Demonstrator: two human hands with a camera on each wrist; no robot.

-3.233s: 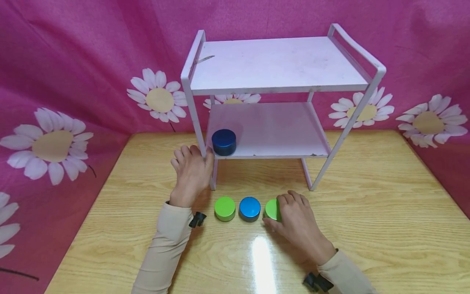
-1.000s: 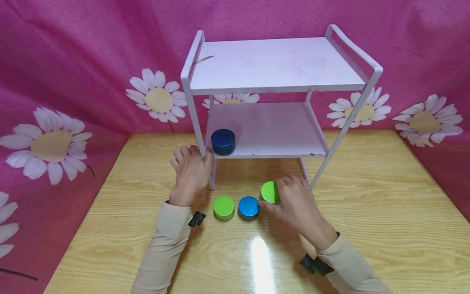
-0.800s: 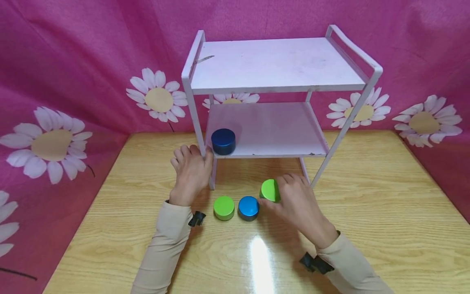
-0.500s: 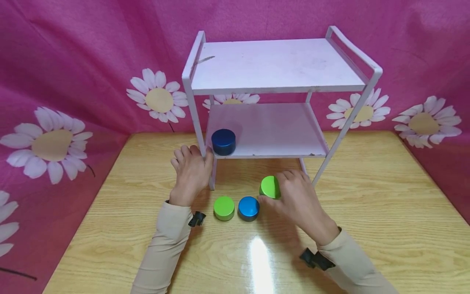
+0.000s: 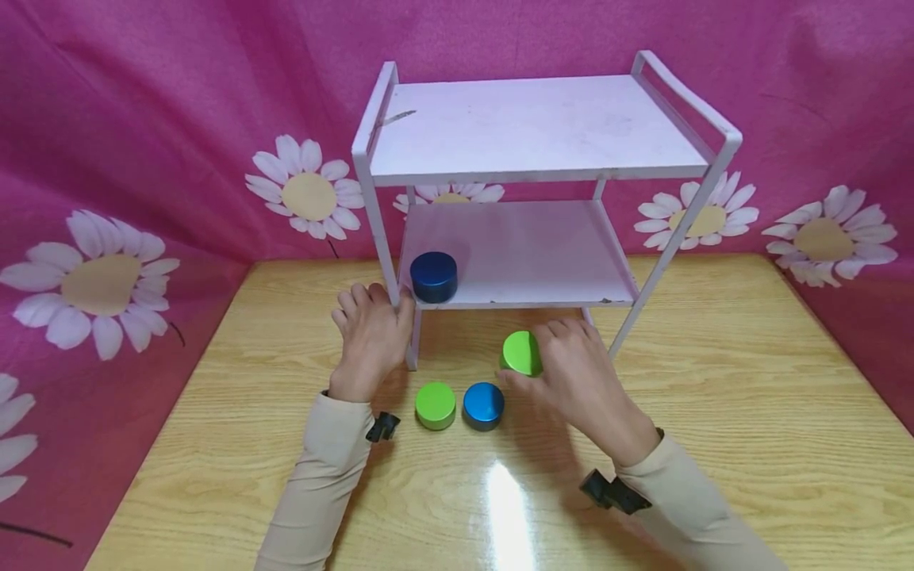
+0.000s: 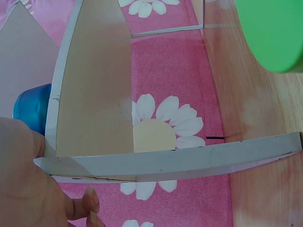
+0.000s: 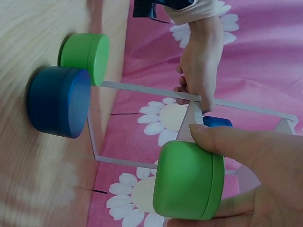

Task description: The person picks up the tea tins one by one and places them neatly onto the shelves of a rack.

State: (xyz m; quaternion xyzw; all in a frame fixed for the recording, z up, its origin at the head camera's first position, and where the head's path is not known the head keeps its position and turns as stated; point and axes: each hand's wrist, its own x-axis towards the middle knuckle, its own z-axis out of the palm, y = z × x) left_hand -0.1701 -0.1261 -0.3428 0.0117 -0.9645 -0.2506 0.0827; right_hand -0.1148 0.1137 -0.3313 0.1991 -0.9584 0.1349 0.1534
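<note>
The right hand point(image 5: 580, 384) clamps its fingers round 1 green tin point(image 5: 520, 354), likely for a firm hold, above the desk point(image 5: 278, 341) before the rack point(image 5: 539, 127), whose post point(image 5: 378, 230) the left hand point(image 5: 371, 341) clasps in its fingers, seemingly for steadiness.

Green canister point(image 5: 521, 354): smooth; rack point(image 5: 535, 131): scuffed; table point(image 5: 750, 388): glossy wood; backdrop point(image 5: 514, 36): creased cloth

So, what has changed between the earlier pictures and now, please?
The right hand has lifted one green container off the table and moved it toward the rack. The left hand still holds the rack's left post; the other green container and both blue containers stayed put.
</note>
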